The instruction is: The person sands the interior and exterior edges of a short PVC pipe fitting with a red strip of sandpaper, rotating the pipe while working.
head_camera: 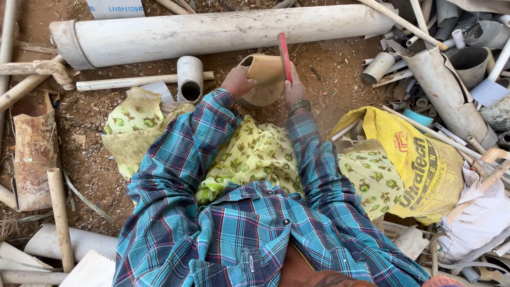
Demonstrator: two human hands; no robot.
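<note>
1. Pipe piece (264,79), tan and curved, is steadied on the dirt by the left hand (237,81), fingers closed on its left edge.
2. Red blade (285,56) is gripped upright in the right hand (294,89), over the piece.
3. Judged: cutting or chopping step; the next stroke needs aim clear of the left fingers.
4. Ground (95,175): bare red dirt. Long white pipe (223,32) lies beyond; scrap pipes right; yellow sack (425,170) near right.

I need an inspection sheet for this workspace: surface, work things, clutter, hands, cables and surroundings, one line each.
Surface: bare reddish dirt ground, littered with chips.
Work things: broken tan pipe piece; red-handled tool raised upright over it.
Clutter: large white pipe, short pipe stub, heap of pipe offcuts, yellow sack, rusty half-pipe.
Hands: left hand steadies the pipe piece; right hand grips the tool.
Cables: nothing seen.
Surroundings: more pipes on every side; no other person seen.
</note>
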